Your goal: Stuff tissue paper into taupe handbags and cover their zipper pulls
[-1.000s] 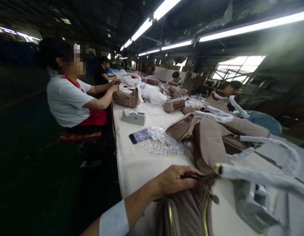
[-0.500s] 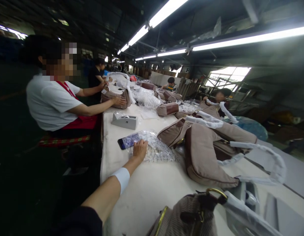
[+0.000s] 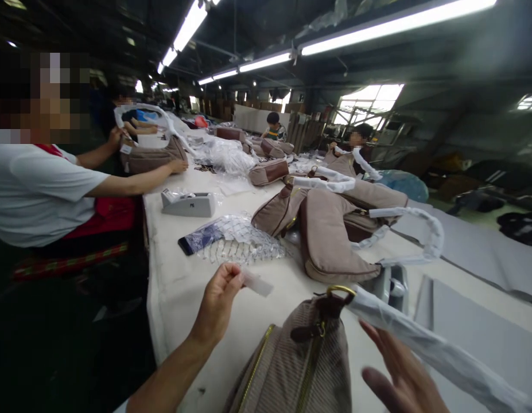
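My left hand (image 3: 220,298) pinches a small, flat, translucent white packet (image 3: 259,284) between thumb and fingertips, above the table. In front of me stands a brown corduroy handbag (image 3: 300,355) with brass zips and a brass ring at its top. Its strap (image 3: 412,332) is wrapped in white plastic and runs off to the lower right. My right hand (image 3: 399,373) is beside that strap, fingers apart and nothing in them; part of it is blurred. Just beyond my left hand lies a clear plastic bag (image 3: 244,244) of small whitish pieces, next to a dark phone-like object (image 3: 186,245).
A grey tape dispenser (image 3: 188,203) stands near the table's left edge (image 3: 151,292). More brown handbags (image 3: 328,235) are piled at centre right, with crumpled clear plastic (image 3: 226,155) behind. A co-worker (image 3: 54,189) on the left handles another bag (image 3: 154,156). Grey sheets (image 3: 476,321) lie at right.
My left hand has come back from the clear plastic bag, with the small packet now in its fingers. My right hand has come into view by the strap. The view has shifted right.
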